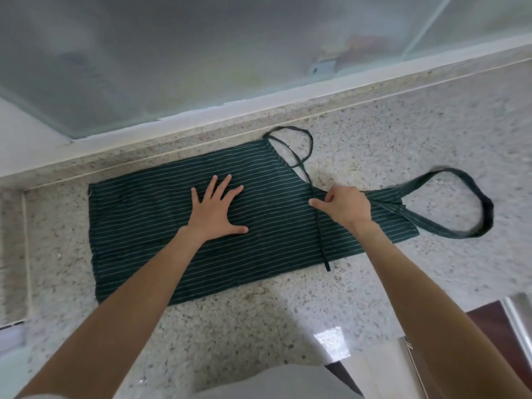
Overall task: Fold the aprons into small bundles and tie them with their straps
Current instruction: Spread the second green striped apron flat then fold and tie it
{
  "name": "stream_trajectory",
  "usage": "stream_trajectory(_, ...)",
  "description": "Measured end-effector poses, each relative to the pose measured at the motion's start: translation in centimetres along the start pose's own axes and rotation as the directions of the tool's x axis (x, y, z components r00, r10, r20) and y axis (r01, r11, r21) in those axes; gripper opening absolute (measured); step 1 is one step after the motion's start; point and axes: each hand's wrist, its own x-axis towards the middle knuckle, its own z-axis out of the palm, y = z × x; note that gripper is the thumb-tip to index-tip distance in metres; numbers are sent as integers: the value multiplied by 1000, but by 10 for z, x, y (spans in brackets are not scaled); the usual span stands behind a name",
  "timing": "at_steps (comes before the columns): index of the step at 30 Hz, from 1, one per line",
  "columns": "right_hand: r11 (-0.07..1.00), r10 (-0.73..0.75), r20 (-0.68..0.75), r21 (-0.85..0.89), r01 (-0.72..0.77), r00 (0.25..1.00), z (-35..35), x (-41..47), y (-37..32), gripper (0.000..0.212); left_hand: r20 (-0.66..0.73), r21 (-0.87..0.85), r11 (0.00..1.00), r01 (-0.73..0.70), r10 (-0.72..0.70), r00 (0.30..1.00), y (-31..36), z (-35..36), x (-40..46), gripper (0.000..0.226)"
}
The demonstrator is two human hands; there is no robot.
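A dark green apron (144,220) with thin white stripes lies folded lengthwise into a long band on the speckled stone counter (374,133). My left hand (217,210) presses flat on its middle, fingers spread. My right hand (344,205) pinches the fabric near the bib end, where a thin waist strap (321,234) crosses the cloth and ends near the front edge. A second part of the thin strap (309,142) loops on the counter behind the apron. The wide neck loop (483,205) lies curled on the counter to the right.
A frosted glass window (201,53) with a white sill (259,100) runs along the back of the counter. A dark red cabinet front (495,326) and a metal edge show at the lower right. The counter drops away at the left.
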Motion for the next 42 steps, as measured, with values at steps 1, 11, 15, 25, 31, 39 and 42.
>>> stream_trajectory(1,998,-13,56,-68,17,998,6,-4,-3,43,0,-3,1000,9,-9,1000,1,-3,1,106)
stream_trajectory(11,927,24,-314,362,96,949,-22,39,35,15,-146,-36,966,257,-260,955,55,-3,12,73)
stream_trajectory(15,924,-114,-427,285,254,897,-60,79,53,20,-363,-79,994,76,-100,927,91,-13,23,44)
stream_trajectory(25,884,-440,-72,-211,417,895,-30,36,139,42,-221,27,967,-253,253,942,155,-18,76,25)
stream_trajectory(31,872,-489,-195,-146,468,850,-25,43,164,15,-223,136,966,-219,245,943,149,-25,77,15)
stream_trajectory(39,959,-264,-144,-140,245,954,-36,64,166,34,-260,202,954,-223,272,927,146,-32,85,12)
stream_trajectory(42,985,-166,-185,-80,153,969,-39,66,172,35,-282,230,952,-201,263,923,151,-31,88,8)
